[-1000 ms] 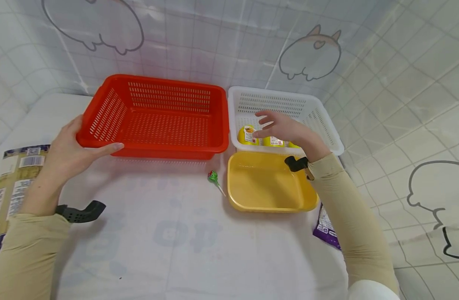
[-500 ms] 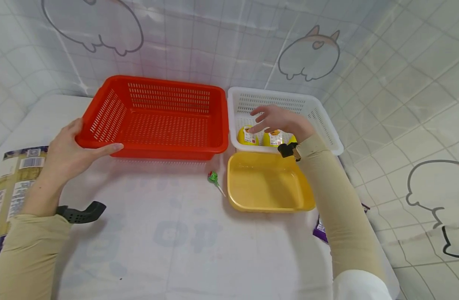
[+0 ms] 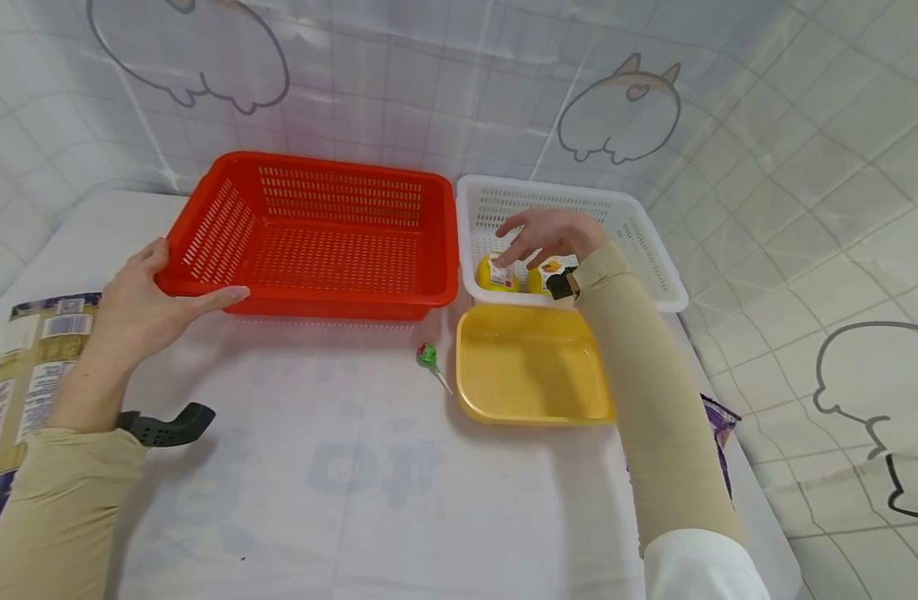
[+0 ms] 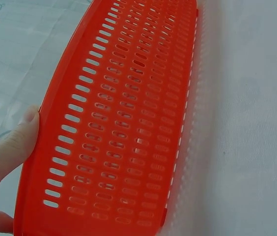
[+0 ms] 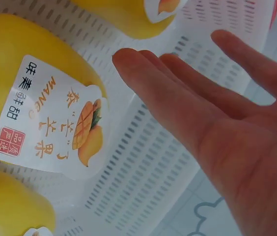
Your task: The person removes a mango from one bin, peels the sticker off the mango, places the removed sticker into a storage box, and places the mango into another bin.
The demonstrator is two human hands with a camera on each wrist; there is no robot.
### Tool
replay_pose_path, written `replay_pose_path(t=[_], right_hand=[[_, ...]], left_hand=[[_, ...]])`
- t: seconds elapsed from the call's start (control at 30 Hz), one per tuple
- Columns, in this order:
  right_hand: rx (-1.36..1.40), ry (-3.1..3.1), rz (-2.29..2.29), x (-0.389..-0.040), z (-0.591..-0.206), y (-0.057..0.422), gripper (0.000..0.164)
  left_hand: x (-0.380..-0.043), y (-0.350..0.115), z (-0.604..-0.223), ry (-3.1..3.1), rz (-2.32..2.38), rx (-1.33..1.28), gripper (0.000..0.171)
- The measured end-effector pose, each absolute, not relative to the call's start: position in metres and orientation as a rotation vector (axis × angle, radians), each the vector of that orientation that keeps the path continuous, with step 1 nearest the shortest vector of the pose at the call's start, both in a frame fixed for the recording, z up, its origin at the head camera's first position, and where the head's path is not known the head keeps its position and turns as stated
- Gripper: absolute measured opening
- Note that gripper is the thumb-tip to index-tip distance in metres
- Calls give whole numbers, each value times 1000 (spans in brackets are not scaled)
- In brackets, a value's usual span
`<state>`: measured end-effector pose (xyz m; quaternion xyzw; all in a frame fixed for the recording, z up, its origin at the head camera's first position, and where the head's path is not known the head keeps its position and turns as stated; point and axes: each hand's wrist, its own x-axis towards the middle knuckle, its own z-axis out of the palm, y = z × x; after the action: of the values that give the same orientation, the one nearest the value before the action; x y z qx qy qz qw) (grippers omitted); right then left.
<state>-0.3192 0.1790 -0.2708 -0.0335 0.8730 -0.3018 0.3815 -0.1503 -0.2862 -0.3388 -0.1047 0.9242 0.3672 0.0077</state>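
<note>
My left hand point(image 3: 140, 304) grips the near left corner of the red slotted basket point(image 3: 339, 304), thumb along the front rim and fingers at the left side. The left wrist view shows the thumb point(image 4: 13, 147) on the basket's rim. Over the white slotted basket point(image 3: 657, 258) hovers my right hand point(image 3: 545, 233), fingers loosely spread and holding nothing. Beneath it lie rounded yellow packs point(image 3: 496, 272) with mango labels. Three such packs show in the right wrist view, the middle one point(image 5: 45, 113) nearest the fingers but apart from them.
A yellow tray point(image 3: 534, 367) stands before the white basket. Left of it lies a green-wrapped lollipop point(image 3: 426, 356). A printed bag point(image 3: 42, 350) lies at the far left, and a purple packet point(image 3: 720, 417) is partly hidden behind my right forearm. Patterned sheeting rises behind the baskets.
My right hand has shifted slightly left and its fingers point further down toward the yellow packs. The right forearm has swung left across the tray. My left hand and the red basket stay put.
</note>
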Motion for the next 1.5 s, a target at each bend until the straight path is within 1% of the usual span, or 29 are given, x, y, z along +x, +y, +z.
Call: replay_pose_path(t=[0.23,0.43,0.57,0.77,0.9,1.07,1.5], right_hand=[[-49,2185,-724,-326,-278,178,87],[-55,2138,-691,-328,-278,180,90],[-74,2103,-688,-328,-279,180,91],[-70,2056,-708,-328,-281,178,85],[-51,2063,-726,-327,-282,176,86],[-65,2068,-696,-328,-284,176,90],[-130,1997,-653,-332,-291,174,93]], left_hand=[[-150,-286,-341,2887,1137,-331,117],[-150,-286,-339,2881,1165,-314,114],[-151,-286,-338,2887,1155,-316,115],[-152,-287,-339,2884,1158,-310,115],[-151,-286,-339,2884,1164,-309,114],[-151,-286,-338,2878,1160,-315,116],[-151,-286,-339,2870,1165,-331,117]])
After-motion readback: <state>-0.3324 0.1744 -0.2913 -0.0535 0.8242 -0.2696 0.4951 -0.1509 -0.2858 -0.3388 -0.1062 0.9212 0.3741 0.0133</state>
